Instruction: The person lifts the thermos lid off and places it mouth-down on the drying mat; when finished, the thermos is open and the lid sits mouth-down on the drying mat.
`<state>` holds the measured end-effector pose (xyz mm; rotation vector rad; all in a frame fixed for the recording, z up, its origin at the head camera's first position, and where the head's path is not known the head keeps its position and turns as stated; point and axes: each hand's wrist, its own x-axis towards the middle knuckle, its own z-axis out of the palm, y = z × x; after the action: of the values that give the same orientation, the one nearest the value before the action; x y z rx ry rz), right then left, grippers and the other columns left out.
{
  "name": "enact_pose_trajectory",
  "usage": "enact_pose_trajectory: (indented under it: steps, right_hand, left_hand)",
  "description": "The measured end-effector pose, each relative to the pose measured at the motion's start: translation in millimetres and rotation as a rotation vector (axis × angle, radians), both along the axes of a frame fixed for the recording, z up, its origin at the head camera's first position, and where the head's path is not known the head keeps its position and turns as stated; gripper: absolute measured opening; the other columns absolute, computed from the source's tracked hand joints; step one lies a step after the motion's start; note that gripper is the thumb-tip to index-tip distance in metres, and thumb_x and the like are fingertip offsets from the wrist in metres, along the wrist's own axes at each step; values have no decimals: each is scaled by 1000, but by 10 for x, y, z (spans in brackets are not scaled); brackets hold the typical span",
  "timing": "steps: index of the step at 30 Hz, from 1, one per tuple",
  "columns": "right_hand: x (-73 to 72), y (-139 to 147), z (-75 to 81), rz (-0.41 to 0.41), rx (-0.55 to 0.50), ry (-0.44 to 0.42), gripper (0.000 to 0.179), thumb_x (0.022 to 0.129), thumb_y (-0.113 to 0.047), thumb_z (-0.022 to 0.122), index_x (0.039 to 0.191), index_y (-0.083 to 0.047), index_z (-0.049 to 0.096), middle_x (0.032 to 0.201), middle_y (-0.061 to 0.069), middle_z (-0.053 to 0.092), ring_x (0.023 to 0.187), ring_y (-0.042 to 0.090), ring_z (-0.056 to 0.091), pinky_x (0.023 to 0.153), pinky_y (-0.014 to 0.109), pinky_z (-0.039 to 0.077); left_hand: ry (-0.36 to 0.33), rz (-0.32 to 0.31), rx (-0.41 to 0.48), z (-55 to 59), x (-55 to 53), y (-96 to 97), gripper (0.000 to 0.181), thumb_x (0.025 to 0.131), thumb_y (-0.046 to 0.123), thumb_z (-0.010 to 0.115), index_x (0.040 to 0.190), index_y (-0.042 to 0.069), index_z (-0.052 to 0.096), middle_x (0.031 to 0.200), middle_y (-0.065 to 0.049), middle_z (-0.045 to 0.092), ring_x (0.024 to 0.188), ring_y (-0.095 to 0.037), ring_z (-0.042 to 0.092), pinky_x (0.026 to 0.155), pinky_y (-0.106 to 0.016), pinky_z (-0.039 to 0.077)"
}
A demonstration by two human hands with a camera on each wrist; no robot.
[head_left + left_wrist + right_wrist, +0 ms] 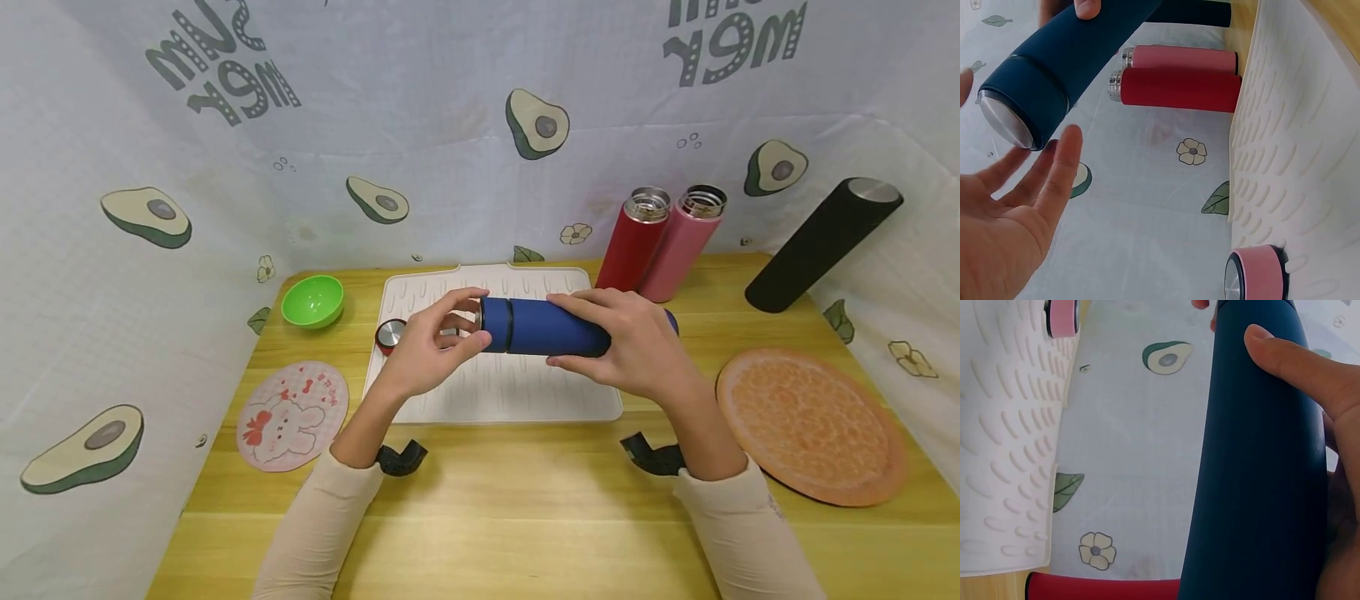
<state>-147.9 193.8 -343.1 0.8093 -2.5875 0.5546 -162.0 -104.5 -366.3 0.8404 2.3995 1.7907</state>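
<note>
A dark blue thermos bottle [558, 327] is held sideways above the white ridged mat [510, 392], its capped end toward the left. My right hand [633, 337] grips its body, thumb and fingers wrapped round it. My left hand [431, 346] is at the lid [1025, 100], which has a silver top; its fingers are spread loosely around the lid's end. In the left wrist view the thumb stands a little apart from the lid, and the fingertips are at its lower rim. Whether they touch is hard to tell. The lid sits on the bottle.
A red-sided lid [390, 335] and a pink lid [1262, 273] lie on the mat. Lidless red [633, 242] and pink [682, 250] bottles stand behind, a black bottle [821, 246] at right. Also on the table are a green bowl [313, 302], a rabbit placemat [292, 417] and an orange round mat [810, 425].
</note>
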Motion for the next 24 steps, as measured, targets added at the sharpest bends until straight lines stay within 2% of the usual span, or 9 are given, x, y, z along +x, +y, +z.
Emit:
enact_pose_trajectory:
  steps: [2, 5, 7, 9, 13, 18, 21, 24]
  right_hand:
    - [3, 6, 1, -3, -5, -9, 79, 67, -48, 94, 137, -25, 67, 123, 13, 71, 105, 33, 67, 83, 53, 60]
    - [9, 18, 5, -4, -16, -28, 78, 67, -47, 94, 137, -26, 67, 123, 13, 71, 104, 33, 67, 82, 53, 61]
    - [15, 27, 9, -3, -17, -44, 78, 67, -48, 94, 137, -26, 67, 124, 14, 71, 105, 33, 67, 82, 53, 61]
    - [21, 33, 11, -3, -16, -59, 78, 67, -48, 94, 138, -27, 67, 125, 14, 71, 106, 34, 67, 82, 53, 61]
    - [26, 39, 7, -3, -11, -72, 78, 68, -49, 93, 138, -28, 67, 126, 13, 70, 107, 34, 67, 83, 53, 61]
    - [19, 42, -1, 1, -9, -55, 78, 68, -49, 93, 138, -27, 67, 125, 13, 71, 105, 33, 67, 82, 52, 61]
    - [14, 44, -3, 4, -11, -47, 78, 68, -49, 93, 138, -27, 67, 125, 13, 71, 105, 33, 67, 82, 52, 61]
    - [11, 43, -2, 2, -6, -41, 78, 68, -49, 93, 138, -26, 67, 126, 13, 71, 106, 33, 67, 82, 52, 61]
  left_hand:
    - [53, -28, -12, 2, 4, -3, 64, 92, 27, 79, 149, 30, 51, 142, -2, 57, 118, -20, 66, 97, -36, 59]
    - [165, -91, -17, 6, 14, -6, 74, 87, 18, 84, 151, 27, 49, 153, 2, 49, 134, -20, 56, 106, -37, 54]
    - [228, -128, -20, 7, 20, -4, 73, 85, 14, 85, 149, 22, 51, 157, 2, 45, 141, -19, 50, 110, -40, 52]
    - [254, -158, -8, 4, 20, 1, 68, 86, 10, 83, 147, 18, 54, 159, -1, 43, 145, -20, 46, 111, -44, 51]
    - [253, -176, 12, -2, 17, 6, 61, 89, 5, 79, 144, 14, 57, 158, -3, 45, 145, -20, 47, 110, -46, 51]
    - [227, -172, 34, -10, 9, 10, 64, 89, 5, 80, 147, 15, 55, 154, -1, 48, 141, -20, 51, 107, -39, 54]
    - [198, -148, 37, -15, 3, 16, 67, 89, 8, 81, 149, 19, 54, 151, 1, 52, 133, -18, 56, 104, -35, 56]
    - [175, -96, 7, -22, -4, 23, 66, 91, 16, 80, 150, 27, 53, 144, 3, 57, 121, -15, 62, 99, -31, 58]
